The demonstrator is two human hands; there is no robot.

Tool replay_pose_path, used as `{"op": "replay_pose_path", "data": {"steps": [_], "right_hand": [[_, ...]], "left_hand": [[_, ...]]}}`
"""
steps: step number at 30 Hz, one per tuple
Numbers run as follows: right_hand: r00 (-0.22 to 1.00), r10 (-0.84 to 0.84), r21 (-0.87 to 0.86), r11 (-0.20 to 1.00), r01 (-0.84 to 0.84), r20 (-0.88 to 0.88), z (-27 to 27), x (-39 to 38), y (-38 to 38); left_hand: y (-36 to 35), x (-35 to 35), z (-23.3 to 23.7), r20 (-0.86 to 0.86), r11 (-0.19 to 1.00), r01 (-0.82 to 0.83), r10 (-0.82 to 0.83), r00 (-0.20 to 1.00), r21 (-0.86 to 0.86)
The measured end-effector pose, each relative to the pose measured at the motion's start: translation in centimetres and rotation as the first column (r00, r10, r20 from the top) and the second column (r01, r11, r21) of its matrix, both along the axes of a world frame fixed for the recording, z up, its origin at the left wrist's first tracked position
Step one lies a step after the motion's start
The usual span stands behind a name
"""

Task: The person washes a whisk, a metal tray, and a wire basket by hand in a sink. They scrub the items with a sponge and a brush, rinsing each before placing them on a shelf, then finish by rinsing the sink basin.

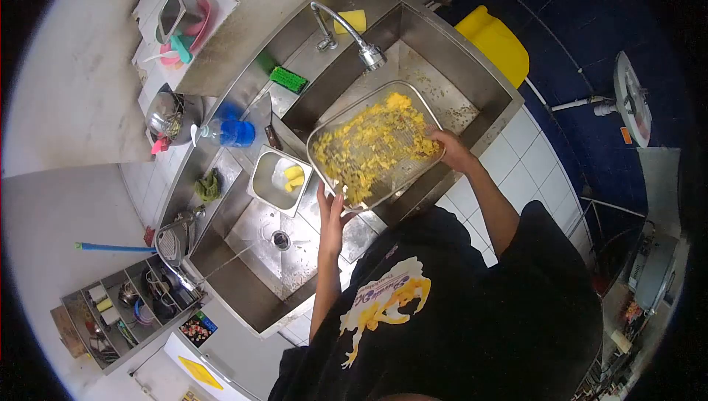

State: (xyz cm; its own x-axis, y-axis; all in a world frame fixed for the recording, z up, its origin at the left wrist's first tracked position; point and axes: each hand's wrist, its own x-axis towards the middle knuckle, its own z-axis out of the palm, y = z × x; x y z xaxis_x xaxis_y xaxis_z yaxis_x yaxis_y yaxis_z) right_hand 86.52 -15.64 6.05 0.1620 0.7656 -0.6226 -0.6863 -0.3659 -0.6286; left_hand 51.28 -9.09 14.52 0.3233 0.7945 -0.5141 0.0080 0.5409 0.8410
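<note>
Gripping a tray (pixel 404 169) of yellow scraps (pixel 366 132), likely food, are left hand (pixel 332 214) and right hand (pixel 453 151).

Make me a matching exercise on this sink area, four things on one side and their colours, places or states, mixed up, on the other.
Things:
1. Tray
2. Brush
3. Bottle
4. Faucet

Descriptions:
A. Bent over a basin
B. Blue
C. Green
D. Held by the left hand and right hand

Right pairs: 1-D, 2-C, 3-B, 4-A
</note>
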Motion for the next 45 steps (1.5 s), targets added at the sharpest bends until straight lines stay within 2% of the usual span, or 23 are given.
{"op": "replay_pose_path", "data": {"steps": [3,4,6,7,9,10,12,15,16,17,19,21,22,25,27,29,32,34,35,37,41,43,45], "right_hand": [[0.995,0.097,0.048,0.994,-0.099,0.037,-1.3,-0.1,1.2],[0.995,0.094,0.046,0.994,-0.096,0.036,-0.7,-0.3,1.6],[0.883,0.147,-0.083,0.989,-0.122,0.445,1.5,-0.7,3.0],[0.885,0.145,-0.084,0.989,-0.12,0.443,0.7,-0.9,3.7],[0.619,-0.059,0.106,0.994,-0.04,0.783,-1.5,-1.3,5.2],[0.621,-0.059,0.107,0.993,-0.04,0.781,-0.7,-1.8,5.8],[0.115,-0.178,0.185,0.981,-0.052,0.977,2.3,-3.2,7.5],[0.104,-0.174,0.187,0.975,-0.121,0.979,2.9,-5.2,9.6],[-0.128,-0.232,0.21,0.964,-0.163,0.964,3.8,-5.4,10.1],[-0.128,-0.237,0.215,0.963,-0.165,0.963,4.7,-5.7,10.7],[0.256,0.122,-0.053,0.964,-0.262,0.959,5.9,-6.7,11.4],[0.295,0.072,-0.007,0.977,-0.215,0.953,4.6,-7.7,12.0],[0.329,0.019,0.038,0.986,-0.165,0.944,3.7,-8.1,12.4],[0.403,-0.081,0.116,0.991,-0.064,0.912,2.2,-9.4,13.8],[0.376,-0.058,0.086,0.995,-0.059,0.925,3.1,-9.5,14.2],[0.352,-0.034,0.056,0.997,-0.051,0.936,3.3,-9.6,14.2],[0.364,-0.086,0.13,0.987,-0.097,0.927,2.9,-9.1,13.9],[0.249,-0.138,0.177,0.974,-0.143,0.959,3.3,-9.0,13.4],[0.249,-0.139,0.178,0.973,-0.143,0.958,3.7,-9.1,13.0],[-0.104,-0.237,0.212,0.955,-0.209,0.966,4.6,-9.1,12.3],[-0.11,-0.19,0.168,0.969,-0.183,0.976,4.8,-9.4,12.2],[-0.014,-0.181,0.177,0.973,-0.148,0.983,4.6,-9.3,12.3],[0.018,-0.163,0.163,0.972,-0.17,0.987,4.3,-9.1,12.4]], "left_hand": [[1.5,0.7,-2.0,0.023,0.996,0.077,-0.078,0.997,0.045],[1.6,0.7,-2.4,0.0,0.995,0.053,-0.053,0.999,0.09],[1.4,0.6,-2.8,0.021,0.997,0.018,-0.02,1.0,0.079],[1.2,0.5,-2.9,0.041,0.998,-0.021,0.018,0.999,0.064],[0.7,1.0,-2.9,-0.003,0.994,-0.051,0.052,0.999,0.098],[0.3,1.3,-3.0,-0.044,0.988,-0.08,0.087,0.995,0.133],[-0.2,1.9,-2.9,-0.024,0.986,-0.108,0.112,0.993,0.13],[-1.0,2.0,-3.5,0.001,0.981,-0.141,0.142,0.99,0.136],[-1.1,2.2,-3.4,-0.005,0.977,-0.155,0.157,0.988,0.145],[-1.1,2.3,-3.4,-0.011,0.973,-0.17,0.174,0.985,0.158],[-1.6,2.3,-3.3,-0.017,0.968,-0.178,0.183,0.983,0.176],[-1.8,2.7,-2.8,0.041,0.968,-0.201,0.197,0.979,0.15],[-2.0,2.9,-2.9,0.018,0.965,-0.159,0.159,0.987,0.21],[-2.6,3.9,-1.5,-0.022,0.972,-0.103,0.11,0.994,0.212],[-2.9,3.9,-1.2,-0.032,0.974,-0.065,0.074,0.997,0.219],[-3.5,3.7,-1.9,-0.124,0.964,0.045,-0.012,0.992,0.263],[-3.8,3.8,-1.9,-0.058,0.976,0.007,0.005,0.998,0.217],[-3.8,3.9,-1.6,-0.031,0.98,-0.015,0.022,0.999,0.196],[-3.9,3.9,-1.4,-0.016,0.981,-0.019,0.023,1.0,0.192],[-3.8,3.9,-1.4,0.001,0.981,-0.021,0.021,1.0,0.191],[-4.0,4.2,-0.8,-0.011,0.983,0.008,-0.007,1.0,0.183],[-4.1,4.3,-0.6,0.002,0.986,-0.002,0.001,1.0,0.164],[-4.1,4.1,-1.0,0.007,0.984,0.034,-0.036,0.999,0.173]]}}
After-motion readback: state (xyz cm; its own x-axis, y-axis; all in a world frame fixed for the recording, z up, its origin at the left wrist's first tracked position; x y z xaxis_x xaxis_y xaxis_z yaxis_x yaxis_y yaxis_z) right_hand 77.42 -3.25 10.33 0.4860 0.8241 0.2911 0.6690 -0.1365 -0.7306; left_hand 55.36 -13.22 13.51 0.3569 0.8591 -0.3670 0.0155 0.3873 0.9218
